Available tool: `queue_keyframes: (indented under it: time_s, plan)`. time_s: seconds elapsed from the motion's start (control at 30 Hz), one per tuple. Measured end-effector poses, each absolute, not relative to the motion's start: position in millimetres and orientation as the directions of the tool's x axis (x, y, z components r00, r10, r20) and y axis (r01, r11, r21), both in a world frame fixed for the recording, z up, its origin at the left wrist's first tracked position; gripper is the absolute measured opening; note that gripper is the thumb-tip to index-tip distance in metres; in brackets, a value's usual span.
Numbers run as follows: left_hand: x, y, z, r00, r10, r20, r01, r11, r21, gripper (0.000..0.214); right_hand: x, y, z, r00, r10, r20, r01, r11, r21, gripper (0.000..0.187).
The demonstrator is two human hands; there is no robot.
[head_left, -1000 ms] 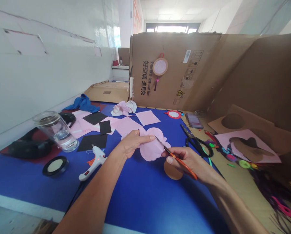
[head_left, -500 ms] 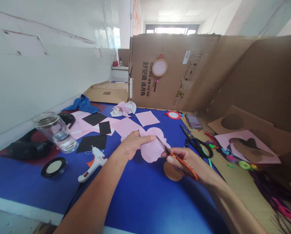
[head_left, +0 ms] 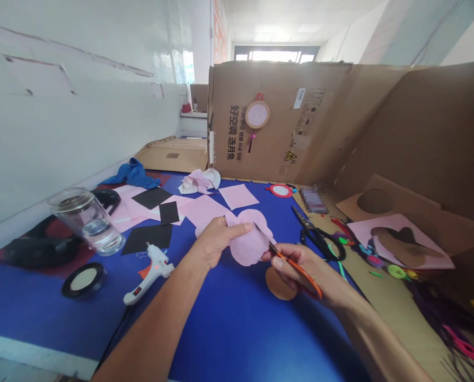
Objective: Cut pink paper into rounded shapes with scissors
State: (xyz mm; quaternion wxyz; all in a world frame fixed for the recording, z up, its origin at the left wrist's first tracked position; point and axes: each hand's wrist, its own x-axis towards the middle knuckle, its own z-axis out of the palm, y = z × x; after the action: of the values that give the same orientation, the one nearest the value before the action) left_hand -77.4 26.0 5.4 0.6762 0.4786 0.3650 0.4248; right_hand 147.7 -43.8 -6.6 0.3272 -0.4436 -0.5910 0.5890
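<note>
My left hand (head_left: 216, 240) pinches the left edge of a rounded pink paper piece (head_left: 249, 245) held just above the blue table mat (head_left: 229, 323). My right hand (head_left: 304, 268) grips small orange-handled scissors (head_left: 290, 260), whose blades reach into the pink piece's right side. A brown cardboard disc (head_left: 279, 286) lies on the mat under my right hand.
A white glue gun (head_left: 147, 273), a glass jar (head_left: 86, 220), a black-rimmed round lid (head_left: 81, 279), black and pink paper squares (head_left: 159, 212) lie at left. Black scissors (head_left: 318, 239) and colourful bits sit at right. Cardboard walls (head_left: 300, 122) enclose the back and right.
The hands, pink piece and scissors stay in nearly the same hold; the view has tipped slightly, so everything sits a little lower and to the left.
</note>
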Motion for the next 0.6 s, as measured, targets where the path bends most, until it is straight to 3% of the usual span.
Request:
queue_keyframes:
  time_s: [0.6]
  plan:
    - [-67, 21, 6, 0.307, 0.945, -0.108, -0.283, 0.200, 0.938, 0.040, 145, -45, -3, -0.359, 0.925, -0.123, 0.158, -0.069, -0.985, 0.059]
